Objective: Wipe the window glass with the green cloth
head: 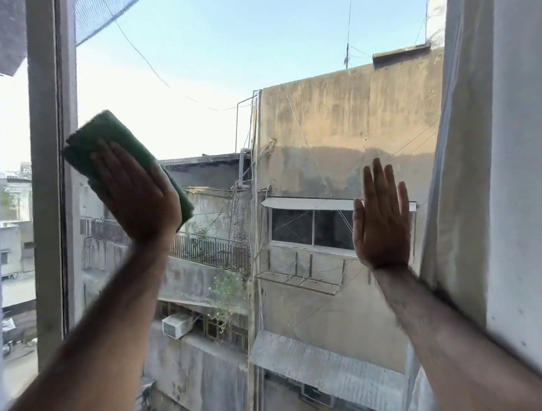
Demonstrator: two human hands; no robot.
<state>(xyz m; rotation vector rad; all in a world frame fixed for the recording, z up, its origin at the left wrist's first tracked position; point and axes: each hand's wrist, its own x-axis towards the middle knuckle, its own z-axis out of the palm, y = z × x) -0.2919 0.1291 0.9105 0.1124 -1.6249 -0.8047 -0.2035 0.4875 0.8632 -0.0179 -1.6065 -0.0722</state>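
Left hand (pixel 136 195), fingers flat, presses the green cloth (pixel 121 145) to the glass (pixel 221 64) by the frame (pixel 51 156); right hand (pixel 381 220) rests open-palmed, holding nothing.

Cloth (pixel 121 151) dark green, plain; window frame (pixel 48 176) pale grey-beige; curtain (pixel 512 143) off-white, plain; netting (pixel 102 11) dark, fine mesh pattern; sky (pixel 251 30) pale blue fading to white; building wall (pixel 353 119) tan-beige with dark streaks; air conditioner (pixel 176 325) white.
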